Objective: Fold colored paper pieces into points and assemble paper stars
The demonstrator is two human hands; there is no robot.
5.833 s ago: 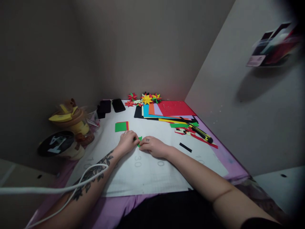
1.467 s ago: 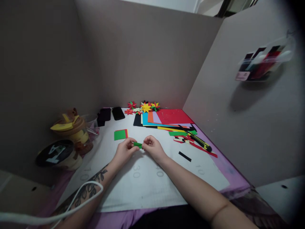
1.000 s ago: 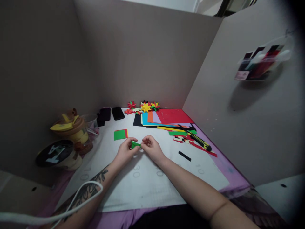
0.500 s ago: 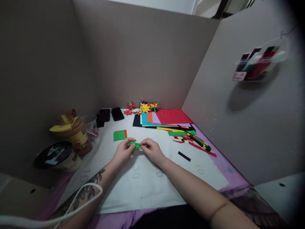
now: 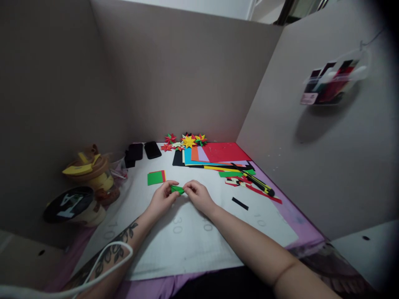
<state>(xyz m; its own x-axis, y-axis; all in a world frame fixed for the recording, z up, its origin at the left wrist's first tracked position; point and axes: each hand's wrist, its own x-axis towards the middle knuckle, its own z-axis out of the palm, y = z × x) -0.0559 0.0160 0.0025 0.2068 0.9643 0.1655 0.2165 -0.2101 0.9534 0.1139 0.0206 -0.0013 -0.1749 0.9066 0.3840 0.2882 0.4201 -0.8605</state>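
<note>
A small folded piece of green paper (image 5: 177, 189) is held between my two hands, over the middle of the white sheet (image 5: 156, 253). My left hand (image 5: 163, 195) is closed on its left end, thumb in front. The fingertips of my right hand (image 5: 198, 195) pinch its right tip. Just beyond my left hand lies a small stack of square papers (image 5: 155, 177), green on top with red and yellow edges showing. To the right of my right hand rests a narrow black paper strip (image 5: 240, 203).
Folded paper stars (image 5: 188, 141) stand at the back beside coloured sheets (image 5: 224, 152). A yellow-black utility knife (image 5: 260, 185) lies on paper scraps at right. Two black pouches (image 5: 152, 150), pots (image 5: 93, 178) and a round black lid (image 5: 69, 204) are at left. A white cable (image 5: 124, 245) crosses my left forearm.
The green paper has turned slightly in my fingers and shows a smoother, flatter face. My hands stay nearly in place; the whole view has shifted a little.
</note>
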